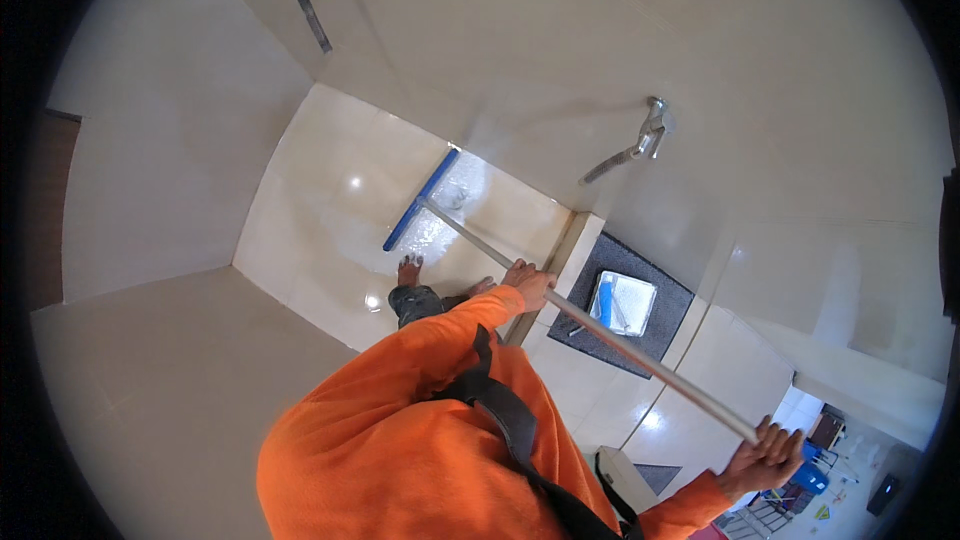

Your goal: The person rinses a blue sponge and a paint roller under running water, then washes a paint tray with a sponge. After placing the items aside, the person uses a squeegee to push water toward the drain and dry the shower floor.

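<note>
A floor squeegee with a long pale pole [640, 355] runs slantwise across the view. Its blue head [421, 200] rests on the wet tiled floor, beside a patch of foamy water [455, 202]. Midway along the pole, my left hand [528, 285] is closed around it. My right hand [768, 458] grips the pole near its upper end, at the lower right. Orange sleeves cover both arms. One bare foot [410, 271] stands on the tiles just below the blue head, and part of the other shows by my left forearm.
Two metal taps [655, 130] stick out from the beige wall. A low raised curb [572, 252] borders the wet floor. Beyond it, a dark mat [640, 362] carries a white tray [634, 308] with a blue-handled tool. Blue items and a metal rack stand at the far lower right.
</note>
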Tool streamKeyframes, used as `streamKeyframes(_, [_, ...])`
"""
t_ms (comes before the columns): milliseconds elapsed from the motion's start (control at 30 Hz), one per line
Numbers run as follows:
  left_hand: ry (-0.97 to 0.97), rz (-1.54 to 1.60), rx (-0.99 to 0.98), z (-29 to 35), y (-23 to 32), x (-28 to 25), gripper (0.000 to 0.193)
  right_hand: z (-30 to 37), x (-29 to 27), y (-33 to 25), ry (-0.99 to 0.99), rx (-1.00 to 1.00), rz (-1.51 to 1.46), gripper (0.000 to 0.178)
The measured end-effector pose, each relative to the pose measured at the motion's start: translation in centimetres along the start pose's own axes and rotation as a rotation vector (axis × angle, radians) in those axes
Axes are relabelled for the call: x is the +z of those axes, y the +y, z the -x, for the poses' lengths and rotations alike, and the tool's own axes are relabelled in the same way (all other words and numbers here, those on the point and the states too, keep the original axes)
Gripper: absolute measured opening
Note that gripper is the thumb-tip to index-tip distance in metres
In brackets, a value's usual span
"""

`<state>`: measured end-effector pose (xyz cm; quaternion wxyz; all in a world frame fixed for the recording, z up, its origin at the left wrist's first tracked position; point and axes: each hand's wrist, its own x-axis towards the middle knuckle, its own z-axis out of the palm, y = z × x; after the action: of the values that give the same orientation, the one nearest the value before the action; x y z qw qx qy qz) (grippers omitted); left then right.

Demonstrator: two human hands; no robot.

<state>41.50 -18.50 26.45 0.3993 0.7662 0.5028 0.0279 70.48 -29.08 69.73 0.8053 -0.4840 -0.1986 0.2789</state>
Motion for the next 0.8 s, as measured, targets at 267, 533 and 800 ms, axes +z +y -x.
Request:
streamKeyframes(267, [0.396, 0.025, -0.447, 6.9, -9.6, -0.8, 0.021, -3.9, 4.5, 12.1, -0.476, 0.344, -0.126, 0.027])
streamKeyframes(533, [0.154, 0.005, -1.034, 18.6, -22.7, 1.5, 0.043, 7.8, 9.2, 28.6, -0.858, 0.653, -0.234, 0.029])
streamKeyframes(800, [0.197, 0.156, -0.836, 7.8, -17.1, 4.1, 0.029, -1.6, 13.2, 21.1, -0.892, 0.517, -0.086, 0.028])
